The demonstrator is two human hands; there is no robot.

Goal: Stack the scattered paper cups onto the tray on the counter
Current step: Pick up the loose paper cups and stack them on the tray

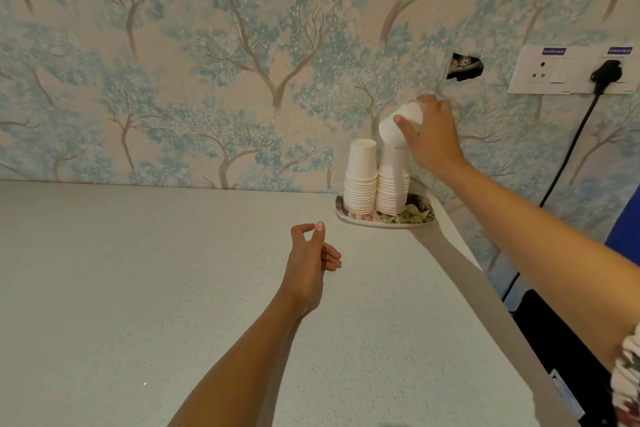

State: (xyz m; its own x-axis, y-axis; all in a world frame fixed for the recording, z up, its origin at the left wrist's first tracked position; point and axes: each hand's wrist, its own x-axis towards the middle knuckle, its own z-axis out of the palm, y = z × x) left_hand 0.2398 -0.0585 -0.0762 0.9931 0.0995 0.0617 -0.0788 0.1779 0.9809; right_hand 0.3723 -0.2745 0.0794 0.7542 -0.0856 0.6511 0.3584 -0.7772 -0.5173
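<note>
The left stretch of the bench is bare, a pale speckled surface running back to the tree-patterned wallpaper. Near the middle, the left hand hovers over the bench with its fingers loosely curled and nothing in them.

Further right, at the far edge against the wall, sits the floral tray. Two stacks of inverted paper cups stand on it, touching side by side: the left stack and the right stack, which looks about as tall or slightly taller.

Just above the right stack, the right hand grips a single paper cup by its side, thumb in front and fingers behind. The cup is tilted, mouth down and to the left, its rim at or just above the top of the right stack; whether they already touch cannot be told.

On the wall to the right are a ragged hole and a socket plate with a black plug and cord hanging down.

The step in hand appears to be capping the right stack with this cup. No loose cups show on the bench, so this may be among the last. The next move calls for levelling the cup until its mouth is square over the top one, lowering it straight, and letting go gently, since a sideways nudge could topple the stack.
</note>
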